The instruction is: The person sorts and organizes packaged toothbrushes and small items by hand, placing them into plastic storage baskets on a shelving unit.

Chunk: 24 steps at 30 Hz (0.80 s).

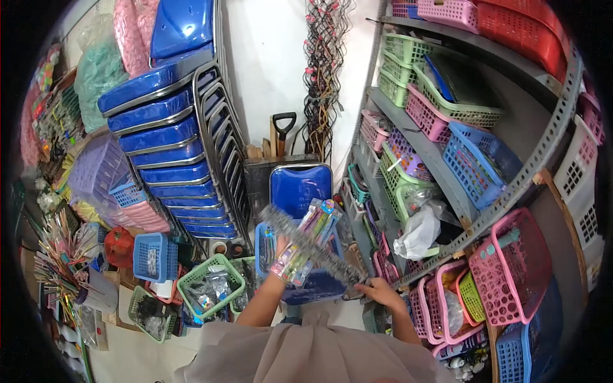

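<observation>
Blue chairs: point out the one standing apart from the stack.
The lone blue chair, centre, beyond the held packets; the others rise in the tall stack on the left.

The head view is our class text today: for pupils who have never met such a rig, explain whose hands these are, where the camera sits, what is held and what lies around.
There is no machine here: a person works with two bare hands. The single picture comes from a camera on the person's head, looking forward and down.

The left hand holds colourful see-through packs. The right hand grips one end of a long, dark, bristly strip that crosses the packs.

No tabletop shows under the hands; a blue basket is below them. Blue chairs are stacked to the left, and baskets fill shelves to the right.
</observation>
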### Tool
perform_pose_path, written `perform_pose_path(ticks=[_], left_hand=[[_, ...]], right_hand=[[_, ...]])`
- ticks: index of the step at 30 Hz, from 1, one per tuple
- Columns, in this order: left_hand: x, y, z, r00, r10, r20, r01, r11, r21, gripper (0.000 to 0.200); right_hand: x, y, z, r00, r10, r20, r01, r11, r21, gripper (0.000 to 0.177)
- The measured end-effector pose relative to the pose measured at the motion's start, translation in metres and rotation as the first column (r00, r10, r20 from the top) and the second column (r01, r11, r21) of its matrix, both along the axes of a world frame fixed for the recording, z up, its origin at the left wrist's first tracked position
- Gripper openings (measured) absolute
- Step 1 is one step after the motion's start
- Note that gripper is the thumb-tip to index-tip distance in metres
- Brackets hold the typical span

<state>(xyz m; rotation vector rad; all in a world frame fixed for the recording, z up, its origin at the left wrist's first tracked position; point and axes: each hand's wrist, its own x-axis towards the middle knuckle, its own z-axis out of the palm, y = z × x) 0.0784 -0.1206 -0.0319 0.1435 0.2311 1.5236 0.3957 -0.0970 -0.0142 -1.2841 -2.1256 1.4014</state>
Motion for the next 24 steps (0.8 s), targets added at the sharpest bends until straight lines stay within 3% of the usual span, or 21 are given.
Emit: perform_pose_path(ticks=[1,3,4,5,7,8,9,11,12,13,15,16,18,22,24], left_hand=[[0.002,-0.002,0.023,1.0,0.009,-0.001,-0.009,1.0,0.004,0.081],[0.001,-0.004,0.067,0.992,-0.006,-0.122,0.036,0.969,0.246,0.081],[-0.007,0.002,0.071,0.847,-0.436,0.303,0.183,0.775,0.605,0.088],[-0.014,0.008,0.071,0.851,-0.429,0.303,0.174,0.774,0.608,0.088],[-0.029,0.026,0.065,0.969,-0.165,0.181,0.12,0.965,0.234,0.092],[-0.036,0.035,0.062,0.97,-0.163,0.181,0.118,0.964,0.238,0.092],[-0.043,0.044,0.059,0.975,-0.157,0.158,0.111,0.957,0.266,0.093],[-0.055,0.057,0.051,0.984,-0.138,0.114,0.095,0.943,0.319,0.096],[-0.06,0.056,0.052,0.962,-0.21,0.174,0.13,0.915,0.382,0.097],[-0.064,0.059,0.055,0.989,-0.132,0.063,0.106,0.943,0.314,0.097],[-0.071,0.069,0.06,0.983,0.06,-0.171,-0.005,0.953,0.302,0.099],[-0.075,0.074,0.061,0.984,0.055,-0.171,-0.001,0.954,0.3,0.099],[-0.086,0.085,0.061,0.962,-0.163,0.22,0.09,0.947,0.308,0.098],[-0.102,0.108,0.049,0.963,-0.161,0.215,0.092,0.95,0.299,0.095],[-0.107,0.116,0.053,0.97,-0.153,0.187,0.089,0.946,0.313,0.096]], right_hand=[[-0.005,0.009,-0.001,0.998,0.051,0.021,-0.051,0.999,-0.016,0.044],[-0.016,0.027,-0.001,0.986,0.156,0.065,-0.153,0.987,-0.045,0.051],[-0.028,0.026,0.02,0.996,0.088,-0.03,-0.089,0.996,-0.022,0.049],[-0.04,0.028,0.029,0.995,0.098,-0.028,-0.099,0.995,-0.019,0.049],[-0.059,0.034,0.041,0.993,0.088,-0.082,-0.085,0.995,0.043,0.046],[-0.065,0.041,0.048,0.969,0.184,0.162,-0.185,0.983,-0.009,0.044],[-0.071,0.044,0.051,0.969,0.185,0.163,-0.186,0.982,-0.006,0.044],[-0.083,0.048,0.055,0.965,0.257,0.048,-0.257,0.966,0.006,0.043],[-0.088,0.058,0.053,0.961,0.231,0.15,-0.239,0.97,0.042,0.045],[-0.094,0.061,0.051,0.961,0.232,0.151,-0.24,0.97,0.04,0.045],[-0.106,0.065,0.046,0.986,0.144,-0.086,-0.134,0.984,0.117,0.039],[-0.11,0.066,0.047,0.986,0.14,-0.086,-0.13,0.985,0.116,0.039],[-0.118,0.071,0.048,0.935,0.287,0.208,-0.307,0.949,0.073,0.05],[-0.133,0.089,0.03,0.956,0.23,0.179,-0.249,0.965,0.087,0.052],[-0.142,0.092,0.007,0.971,0.199,0.134,-0.226,0.947,0.229,0.054]])
